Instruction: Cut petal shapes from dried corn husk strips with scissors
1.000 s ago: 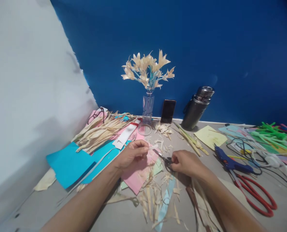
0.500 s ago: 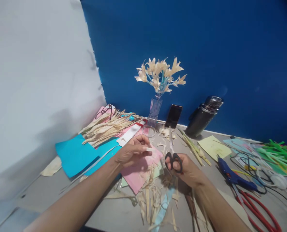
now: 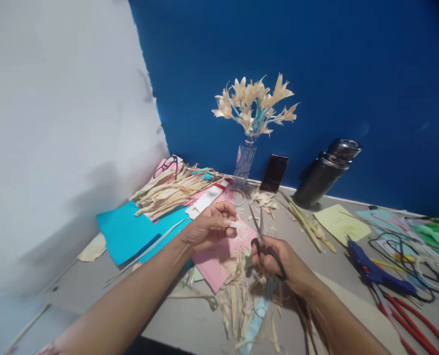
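Between the thumb and fingers of my left hand (image 3: pixel 210 226) is a small pale piece of husk (image 3: pixel 237 225), pinched so that its end sticks out to the right. My right hand (image 3: pixel 274 256) grips black-handled scissors (image 3: pixel 261 227) by the finger loops. Their blades are spread and point up and away, apart from the pale piece. Beneath both hands lie a pink sheet (image 3: pixel 214 266) and many husk scraps (image 3: pixel 237 301). Behind them, pale husk flowers (image 3: pixel 254 101) on blue stems stand in a clear bottle (image 3: pixel 244 165).
Dried husks (image 3: pixel 175 190) and blue sheets (image 3: pixel 127 234) lie at left. Toward the back stand a phone (image 3: pixel 274 172) and a dark flask (image 3: pixel 326 172), near a tape roll (image 3: pixel 235 196). On the right are a blue glue gun (image 3: pixel 378 271), cords and red-handled scissors (image 3: pixel 419 323).
The scissors' blades have gone from closed to spread, and their handles have parted. My left hand keeps its pinch on the pale piece. The whole view has shifted slightly.
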{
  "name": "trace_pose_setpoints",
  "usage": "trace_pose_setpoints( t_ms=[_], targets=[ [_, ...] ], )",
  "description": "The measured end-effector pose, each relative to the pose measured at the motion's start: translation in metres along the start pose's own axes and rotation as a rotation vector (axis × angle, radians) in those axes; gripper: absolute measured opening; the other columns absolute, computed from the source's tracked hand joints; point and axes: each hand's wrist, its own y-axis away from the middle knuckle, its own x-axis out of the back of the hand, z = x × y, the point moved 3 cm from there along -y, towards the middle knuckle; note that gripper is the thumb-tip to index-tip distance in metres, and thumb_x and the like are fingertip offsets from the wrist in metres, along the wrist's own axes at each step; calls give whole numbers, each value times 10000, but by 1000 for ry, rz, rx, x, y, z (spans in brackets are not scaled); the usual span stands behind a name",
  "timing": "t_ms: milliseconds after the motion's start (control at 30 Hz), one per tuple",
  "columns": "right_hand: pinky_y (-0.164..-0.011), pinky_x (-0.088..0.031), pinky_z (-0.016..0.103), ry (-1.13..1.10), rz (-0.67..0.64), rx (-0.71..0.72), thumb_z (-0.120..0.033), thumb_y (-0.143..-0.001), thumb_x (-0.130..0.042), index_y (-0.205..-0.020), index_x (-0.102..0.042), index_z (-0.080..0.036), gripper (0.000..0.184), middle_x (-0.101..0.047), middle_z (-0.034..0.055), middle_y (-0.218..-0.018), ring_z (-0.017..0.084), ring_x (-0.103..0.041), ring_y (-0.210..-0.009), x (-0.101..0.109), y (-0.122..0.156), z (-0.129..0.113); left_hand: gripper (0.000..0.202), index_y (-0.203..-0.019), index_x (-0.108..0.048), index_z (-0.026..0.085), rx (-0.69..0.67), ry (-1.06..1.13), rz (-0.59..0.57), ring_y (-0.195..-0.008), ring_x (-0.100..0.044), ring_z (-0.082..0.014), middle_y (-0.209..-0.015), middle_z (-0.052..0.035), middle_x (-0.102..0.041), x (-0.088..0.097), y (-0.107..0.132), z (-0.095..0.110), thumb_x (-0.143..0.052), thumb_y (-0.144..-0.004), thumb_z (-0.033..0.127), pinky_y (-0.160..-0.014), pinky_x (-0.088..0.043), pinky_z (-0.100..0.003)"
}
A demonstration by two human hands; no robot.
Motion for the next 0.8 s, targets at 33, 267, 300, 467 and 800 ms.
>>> trace_pose_setpoints(
  t_ms=[33, 267, 300, 467, 800],
  targets=[
    [-499, -330, 216, 36, -25, 13, -549, -699, -725, -900, -592, -154, 463, -607, 29, -788, 102, -440, -574, -1, 0, -1, 247, -841, -609, 130, 9, -7, -3, -521, -553, -75, -715, 2, -600, 0, 0, 0, -763, -649, 123, -557, -427, -224],
    [-562, -368, 225, 116, -174, -14, -578, -658, -752, -809, -624, -128, 492, -584, 7, -681, 119, -486, -604, -6, 3, -9, 176, -711, -521, 150, -18, 40, -56, -617, -559, -113, -662, 15, -523, 0, -1, 1, -679, -668, 85, -653, -469, -273],
    [-554, -369, 220, 111, -187, -27, -584, -651, -753, -789, -624, -127, 494, -581, 4, -665, 116, -489, -593, -6, 4, -9, 190, -694, -501, 156, -15, 59, -70, -609, -542, -110, -638, 24, -490, 0, -1, 1, -670, -660, 76, -649, -469, -269],
    [-502, -347, 202, 89, -220, -83, -629, -607, -761, -738, -627, -119, 543, -588, 9, -622, 103, -480, -541, -8, 6, -8, 227, -689, -469, 165, 9, 81, -122, -579, -502, -101, -627, 32, -436, -3, 1, 1, -667, -625, 74, -581, -452, -239],
    [-472, -299, 209, 133, -222, -108, -664, -614, -742, -664, -608, -129, 553, -536, -16, -548, 94, -433, -499, -8, 8, -10, 242, -701, -467, 167, 23, 29, -119, -588, -532, -101, -642, 33, -450, -2, 0, 0, -686, -629, 93, -576, -460, -231]
  ],
)
